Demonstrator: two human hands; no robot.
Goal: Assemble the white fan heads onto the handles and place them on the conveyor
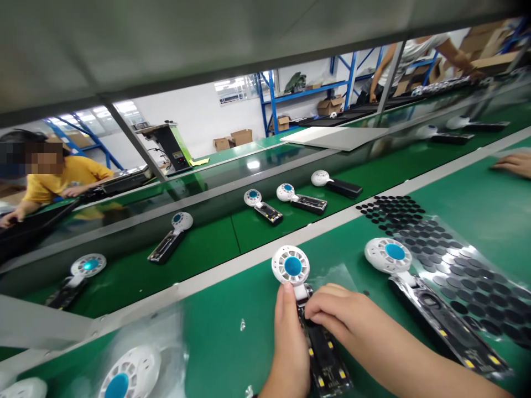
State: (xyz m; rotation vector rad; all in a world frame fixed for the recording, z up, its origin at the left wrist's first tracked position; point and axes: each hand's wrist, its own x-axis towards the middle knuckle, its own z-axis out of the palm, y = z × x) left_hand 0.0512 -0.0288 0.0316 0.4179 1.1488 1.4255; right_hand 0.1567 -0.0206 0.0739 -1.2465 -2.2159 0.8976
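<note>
My left hand [290, 342] is wrapped along the left side of a small handheld fan [292, 266], its thumb up near the neck. The fan has a round, white, slotted head with a blue centre, and a black handle with a circuit board and yellow lights facing up. Over the upper handle my right hand [340, 309] is closed, fingertips bent down against it; whatever they pinch is hidden. To the right, a similar fan [388, 255] lies on the green bench. Beyond it is a clear sheet of round black stickers [464, 265].
Several fans, including one fan [302, 198], lie on the green conveyor belt [215, 237] behind a metal rail [215, 272]. Another fan [131, 371] lies on a plastic bag [174, 342] at lower left. Someone else's hand [514, 163] rests at the right edge. A shelf [207, 50] hangs overhead.
</note>
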